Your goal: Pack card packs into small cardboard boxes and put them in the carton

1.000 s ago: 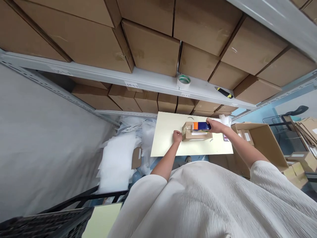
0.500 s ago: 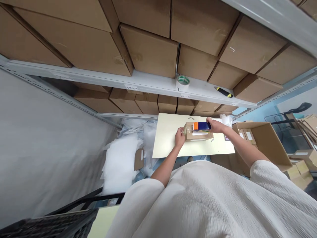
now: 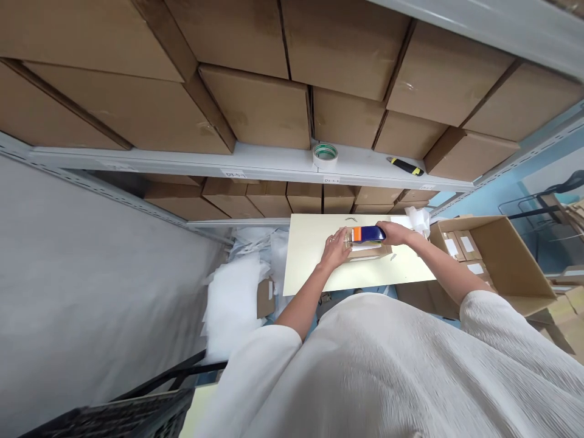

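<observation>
A small cardboard box [image 3: 368, 250] lies on a pale yellow table board [image 3: 314, 255], with clear tape across its left end. My right hand [image 3: 393, 232] grips a blue and orange tape dispenser [image 3: 368, 234], which rests on top of the box. My left hand [image 3: 335, 250] presses against the box's left end, its fingers spread over the tape. The box's top is partly hidden by the dispenser and both hands.
An open carton [image 3: 483, 261] holding small boxes stands right of the board. Above, steel shelves carry brown cartons, a tape roll [image 3: 325, 155] and a utility knife [image 3: 405, 165]. White foam sheets [image 3: 232, 304] lie to the left. A black crate [image 3: 137, 417] sits at lower left.
My left hand has moved from beside the box onto its left end. The dispenser stays on the box in my right hand. The whole view has shifted slightly.
</observation>
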### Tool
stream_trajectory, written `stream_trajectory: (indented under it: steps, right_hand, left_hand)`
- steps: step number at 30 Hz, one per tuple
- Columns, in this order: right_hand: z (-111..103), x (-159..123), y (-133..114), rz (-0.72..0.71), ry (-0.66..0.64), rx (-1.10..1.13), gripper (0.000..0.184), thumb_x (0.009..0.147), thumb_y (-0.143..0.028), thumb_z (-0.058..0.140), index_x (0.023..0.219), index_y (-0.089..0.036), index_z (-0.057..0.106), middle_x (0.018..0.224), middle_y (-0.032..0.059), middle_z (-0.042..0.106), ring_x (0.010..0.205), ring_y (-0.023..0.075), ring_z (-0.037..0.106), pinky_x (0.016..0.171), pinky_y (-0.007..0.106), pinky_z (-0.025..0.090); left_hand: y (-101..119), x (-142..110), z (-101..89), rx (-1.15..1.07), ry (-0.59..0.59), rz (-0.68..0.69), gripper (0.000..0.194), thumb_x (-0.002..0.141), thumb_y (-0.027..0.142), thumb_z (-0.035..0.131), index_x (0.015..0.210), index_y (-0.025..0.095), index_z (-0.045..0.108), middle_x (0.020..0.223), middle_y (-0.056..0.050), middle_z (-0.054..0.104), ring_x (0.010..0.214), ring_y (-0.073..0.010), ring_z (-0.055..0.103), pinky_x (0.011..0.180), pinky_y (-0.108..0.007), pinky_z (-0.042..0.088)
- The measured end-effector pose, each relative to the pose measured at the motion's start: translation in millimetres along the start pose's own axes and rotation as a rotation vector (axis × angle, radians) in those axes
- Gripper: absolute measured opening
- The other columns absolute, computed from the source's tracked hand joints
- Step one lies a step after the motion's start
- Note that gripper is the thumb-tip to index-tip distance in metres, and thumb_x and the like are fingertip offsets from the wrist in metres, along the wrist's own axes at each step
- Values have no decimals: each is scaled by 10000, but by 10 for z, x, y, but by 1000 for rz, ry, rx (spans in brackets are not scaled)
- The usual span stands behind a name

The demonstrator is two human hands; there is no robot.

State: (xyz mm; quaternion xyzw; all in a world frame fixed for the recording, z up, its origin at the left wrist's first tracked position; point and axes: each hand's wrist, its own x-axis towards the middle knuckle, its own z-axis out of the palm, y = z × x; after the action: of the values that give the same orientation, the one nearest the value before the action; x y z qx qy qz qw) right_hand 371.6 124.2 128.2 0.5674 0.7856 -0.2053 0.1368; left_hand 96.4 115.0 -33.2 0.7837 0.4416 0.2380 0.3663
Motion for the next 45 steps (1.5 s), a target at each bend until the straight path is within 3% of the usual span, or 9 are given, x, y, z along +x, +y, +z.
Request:
stream_trajectory:
  steps: [8,14,20,25,40,45]
  right_hand:
    - [-112,-37,114,35,-103,-82,413,827,-237,808,1199,-242,629,1229,129,757,1019,294,722,688,312,442]
    - [-138,-334,698,31,-77,-51,426,811,-240,833,1190,-240,638,1179,116,760,988,286,710,701,313,439]
    - [40,-576,1316,33,-75,-35,410,802,-177,792,1173,-235,625,1187,109,737,1005,275,685,696,299,413]
    - [156,-647,1651,18,-58,-18,426,783,-156,786,1167,-243,624,1214,112,726,1063,288,674,726,306,432]
    - [338,-687,1887,-38,-66,77,443,754,-217,849,1130,-253,620,1163,91,753,980,274,705,728,310,459]
    - [336,-769,2077,-7,-84,100,417,751,-232,847,1105,-252,627,1124,103,763,964,296,713,702,331,466]
  left_hand:
    - [-67,9,-54,71,-83,-17,847,978,309,677,1729,200,302,1789,-187,383,1707,-314,276,1399,-525,140]
    - [-85,0,-73,99,-88,-9,784,1001,346,659,1710,228,347,1784,-178,398,1710,-320,270,1406,-538,127]
    - [-32,-37,-98,226,-152,-3,777,1055,384,579,1745,199,275,1797,-185,369,1727,-304,217,1412,-557,56]
    - [8,-40,-108,288,-165,-42,778,1062,400,560,1759,232,256,1801,-162,370,1732,-318,192,1405,-599,26]
    - [17,-16,-103,337,-181,-118,762,1057,447,554,1754,272,302,1787,-137,408,1724,-338,218,1397,-600,38]
    - [17,-3,-115,349,-189,-132,754,1058,448,549,1752,276,312,1783,-135,416,1717,-336,245,1399,-587,63]
